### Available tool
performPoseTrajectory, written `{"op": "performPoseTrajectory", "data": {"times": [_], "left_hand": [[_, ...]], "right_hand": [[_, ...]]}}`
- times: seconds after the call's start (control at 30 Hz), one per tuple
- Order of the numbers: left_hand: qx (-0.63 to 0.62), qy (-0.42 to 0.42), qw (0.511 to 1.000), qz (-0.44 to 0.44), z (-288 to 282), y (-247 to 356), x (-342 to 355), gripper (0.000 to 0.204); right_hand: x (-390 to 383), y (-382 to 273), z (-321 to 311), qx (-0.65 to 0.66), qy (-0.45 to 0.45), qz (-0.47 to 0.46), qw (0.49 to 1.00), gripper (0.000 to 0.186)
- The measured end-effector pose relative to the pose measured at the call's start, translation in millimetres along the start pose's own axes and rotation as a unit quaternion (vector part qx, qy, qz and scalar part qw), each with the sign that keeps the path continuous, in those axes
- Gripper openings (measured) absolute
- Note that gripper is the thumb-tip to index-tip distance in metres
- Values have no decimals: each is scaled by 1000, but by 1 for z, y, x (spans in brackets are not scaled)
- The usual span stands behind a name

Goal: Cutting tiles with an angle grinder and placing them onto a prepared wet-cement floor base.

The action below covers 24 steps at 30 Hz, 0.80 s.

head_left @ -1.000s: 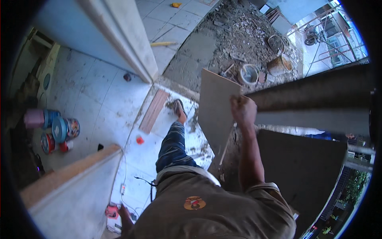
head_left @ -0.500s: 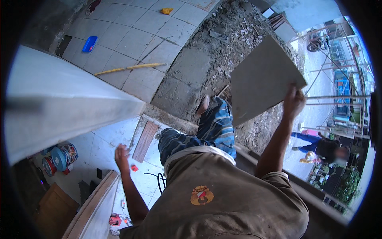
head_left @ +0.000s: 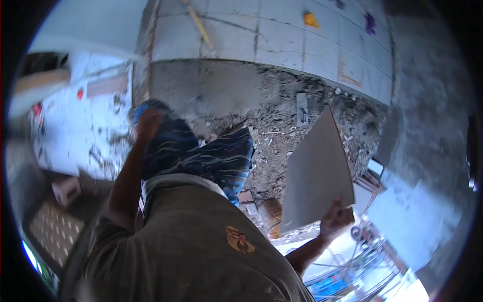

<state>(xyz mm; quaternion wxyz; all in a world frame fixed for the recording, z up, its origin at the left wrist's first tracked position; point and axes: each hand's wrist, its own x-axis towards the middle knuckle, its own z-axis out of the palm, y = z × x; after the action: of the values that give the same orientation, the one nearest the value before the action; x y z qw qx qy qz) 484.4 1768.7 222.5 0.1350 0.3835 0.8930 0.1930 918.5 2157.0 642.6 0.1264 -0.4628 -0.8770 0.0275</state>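
My right hand [head_left: 337, 217] is closed on the edge of a large grey floor tile [head_left: 317, 171], held tilted in the air above the rubble on my right. Its fingers wrap over the tile's lower right edge. My left hand [head_left: 149, 123] hovers in front of my left thigh, over the blue patterned shorts. Motion smears its fingers, and nothing can be made out in it. Beyond the tile, a trowel-like flat tool [head_left: 302, 108] lies on the mortar bed [head_left: 211, 85].
Laid white tiles [head_left: 282, 43] border the mortar at the far side, with a yellow strip [head_left: 198, 25] and an orange-yellow bag [head_left: 311, 20] on them. A reddish plank [head_left: 107, 85] lies on the left floor. A grey wall [head_left: 427, 100] rises at right; scaffolding [head_left: 352, 274] shows lower right.
My view and body have turned to the right. The tile has swung along with my right hand and now shows more edge-on. My left hand has come in front of my thigh.
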Motion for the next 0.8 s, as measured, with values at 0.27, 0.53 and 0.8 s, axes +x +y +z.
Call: {"op": "performPoseTrajectory", "data": {"times": [0.27,0.53,0.8], "left_hand": [[-364,-246,887,-141,8,317,68,91],[-546,116,807,-194,2,318,96,97],[-404,36,744,-531,0,192,10,100]], "right_hand": [[84,28,-27,189,-88,-264,942,23],[195,-15,-36,503,-98,-191,837,56],[139,-57,294,224,-186,68,954,66]]}}
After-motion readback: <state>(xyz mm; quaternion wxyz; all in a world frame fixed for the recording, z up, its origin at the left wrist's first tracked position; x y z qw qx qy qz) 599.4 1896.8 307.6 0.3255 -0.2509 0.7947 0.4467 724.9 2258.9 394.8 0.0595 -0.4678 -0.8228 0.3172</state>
